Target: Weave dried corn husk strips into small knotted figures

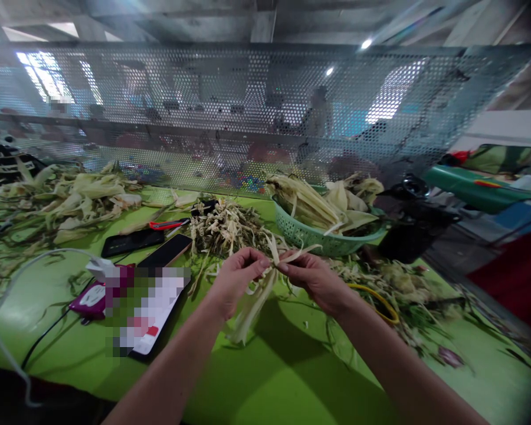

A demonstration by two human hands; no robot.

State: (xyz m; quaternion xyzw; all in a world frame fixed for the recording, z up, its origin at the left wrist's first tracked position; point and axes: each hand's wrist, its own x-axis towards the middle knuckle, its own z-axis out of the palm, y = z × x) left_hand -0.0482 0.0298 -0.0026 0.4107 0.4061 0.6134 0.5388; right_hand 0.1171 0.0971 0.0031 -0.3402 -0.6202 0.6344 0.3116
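Pale corn husk strips [257,307] hang between my two hands above the green table. My left hand [239,274] pinches the bunch from the left with thumb and forefinger. From the right, my right hand [313,276] pinches the same husk, its fingertips close to those of my left. Loose strip ends stick up and out over my fingers, and a broad piece hangs below. Just behind my hands lies a heap of small knotted husk pieces [225,227]. A green plastic basket [307,233] holding long dried husks [310,200] stands behind my right hand.
On the left lie phones [166,252], a purple power bank [91,298] with a white cable [9,295], and a red-handled tool [168,224]. More husks [88,198] are piled at the back left. A yellow ring [387,310] lies among scraps at right. A perforated metal screen [212,118] borders the table.
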